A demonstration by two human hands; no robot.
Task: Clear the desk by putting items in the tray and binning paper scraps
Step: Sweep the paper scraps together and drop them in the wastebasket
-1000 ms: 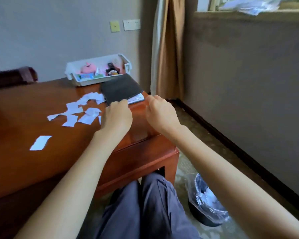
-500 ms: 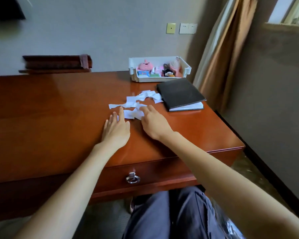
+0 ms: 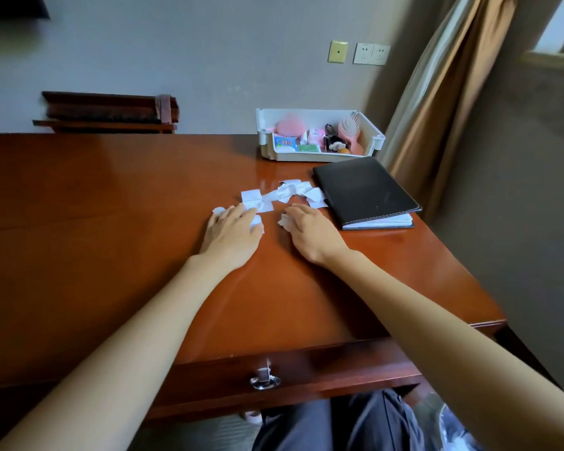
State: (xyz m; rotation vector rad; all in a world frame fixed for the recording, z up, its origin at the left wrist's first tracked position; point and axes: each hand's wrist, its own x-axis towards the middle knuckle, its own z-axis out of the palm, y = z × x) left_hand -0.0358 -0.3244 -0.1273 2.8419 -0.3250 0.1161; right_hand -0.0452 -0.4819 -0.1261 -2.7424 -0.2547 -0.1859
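White paper scraps [image 3: 284, 194] lie in a loose cluster on the brown desk [image 3: 111, 222], just left of a black notebook [image 3: 362, 190]. My left hand [image 3: 232, 234] lies palm down on the near-left scraps, its fingers curled over them; paper shows at its thumb and at its outer edge. My right hand [image 3: 310, 232] lies a little to the right, fingers curled round a crumpled scrap at its fingertips. A white tray [image 3: 290, 156] at the desk's back holds pink toys, a pink hairbrush and small packets.
A drawer with a metal pull [image 3: 264, 380] sits below the desk's front edge, above my lap. The bin's plastic liner [image 3: 455, 431] peeks in at the bottom right. A curtain [image 3: 437, 92] hangs right of the tray, and a dark wooden chair back [image 3: 108, 112] stands behind the desk.
Both hands have slid forward into the scrap cluster and their fingers have curled over paper. The view swung left from the desk's corner and the bin to the desktop.
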